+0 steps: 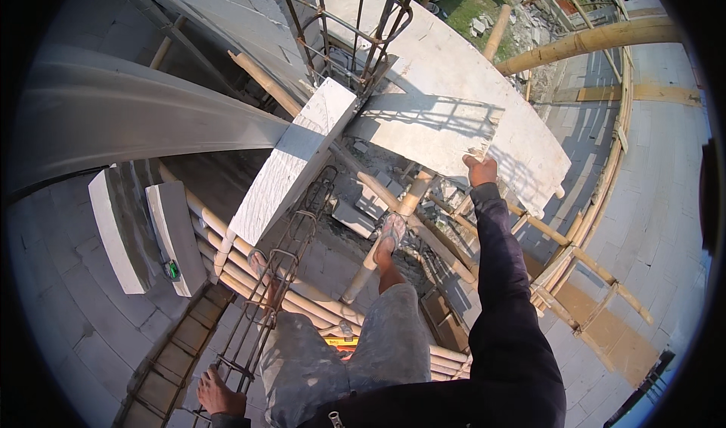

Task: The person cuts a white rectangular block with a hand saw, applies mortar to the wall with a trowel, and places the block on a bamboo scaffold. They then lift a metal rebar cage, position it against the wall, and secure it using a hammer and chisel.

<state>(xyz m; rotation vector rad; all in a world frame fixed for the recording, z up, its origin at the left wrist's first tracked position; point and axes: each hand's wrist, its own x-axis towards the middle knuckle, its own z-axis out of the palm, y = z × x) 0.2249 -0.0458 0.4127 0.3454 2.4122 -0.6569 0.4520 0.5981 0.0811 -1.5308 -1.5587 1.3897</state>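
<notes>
My right hand (pixel 482 171), at the end of an outstretched arm, is closed on the broken edge of a thin pale board (pixel 423 122). This board lies over a larger pale sheet (pixel 533 144), and shadows of rebar fall across it. At the lower left, my left hand (pixel 219 395) has its fingers curled over a rebar cage (pixel 281 269); its exact grip is partly hidden. The cage runs up past my legs. Beyond it, a long white block (pixel 295 159) lies slanted beside an upright rebar column (pixel 348 31).
My sandalled feet rest on bamboo poles (pixel 318 299). Two pale blocks (pixel 121 231) and a small green tool (pixel 172 270) are at left. A grey sheet (pixel 144 110) spans the upper left. Bamboo scaffolding (pixel 605 201) curves along the right; rubble (pixel 359 209) lies below.
</notes>
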